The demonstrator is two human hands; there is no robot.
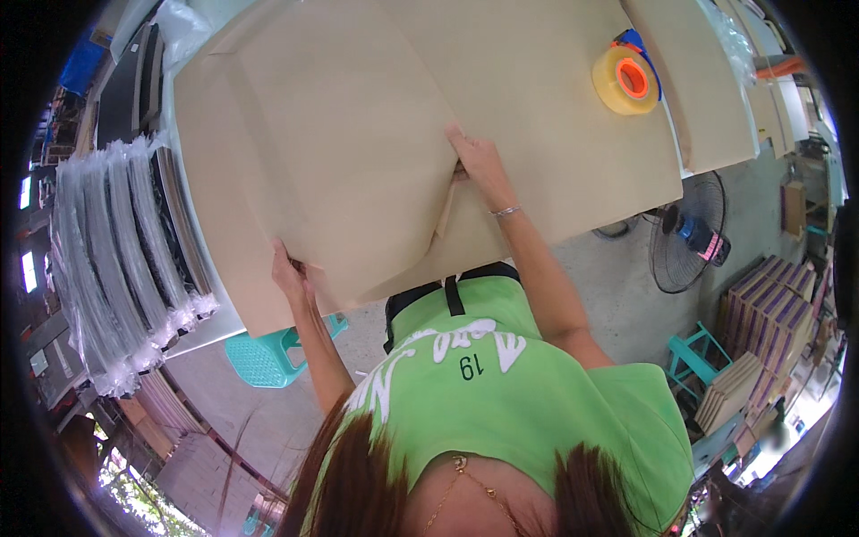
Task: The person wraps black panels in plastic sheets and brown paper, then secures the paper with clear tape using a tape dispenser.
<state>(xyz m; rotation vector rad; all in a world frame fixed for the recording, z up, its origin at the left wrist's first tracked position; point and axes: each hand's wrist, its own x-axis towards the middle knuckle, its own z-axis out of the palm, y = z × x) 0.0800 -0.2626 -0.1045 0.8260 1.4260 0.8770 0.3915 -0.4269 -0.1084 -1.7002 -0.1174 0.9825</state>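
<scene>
A large brown cardboard sheet [331,134] covers much of the table in front of me, with a flap lifted along its near edge. My left hand [293,273] grips that near edge at the left, thumb on top and fingers curled beneath. Farther right, my right hand [481,166] pinches the raised corner of the flap, and the cardboard bends in a fold below it. More brown cardboard lies flat under and to the right of my right hand. Toward the far right, a tape dispenser [626,79] with a wide clear roll and orange hub rests on the cardboard.
At the left, several flat panels in clear plastic wrap [116,259] stand in a row beside dark panels [130,85]. A teal stool [264,358] is below the table edge. On the right are a black fan [689,234], another teal stool [698,358] and stacked cartons [769,304].
</scene>
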